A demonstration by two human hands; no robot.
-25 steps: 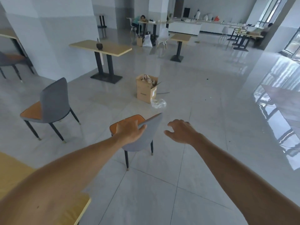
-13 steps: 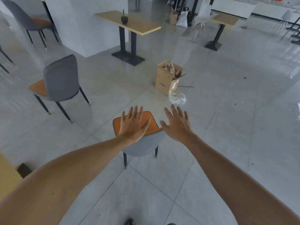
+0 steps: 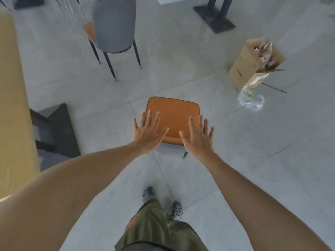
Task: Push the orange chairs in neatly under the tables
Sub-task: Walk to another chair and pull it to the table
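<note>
Head view: left hand (image 3: pixel 147 132), right hand (image 3: pixel 197 136) spread open over chair (image 3: pixel 174 113); chair still clear of table (image 3: pixel 12 98), unpushed.

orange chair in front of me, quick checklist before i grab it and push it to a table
1. Both hands free: ok. The left hand and right hand are spread open, holding nothing.
2. Grip on the orange chair: not ok. The fingers hang open above its near edge, closed on nothing.
3. Chair upright on the floor: ok, though only one leg tip shows.
4. Table within reach: ok. A yellow table stands to the left, its dark base showing.
5. Path to that table: cannot tell; the view under the tabletop is partly hidden.
6. Obstacles: ok. The cardboard box and plastic bag lie off to the right, the grey-backed chair farther ahead.
</note>
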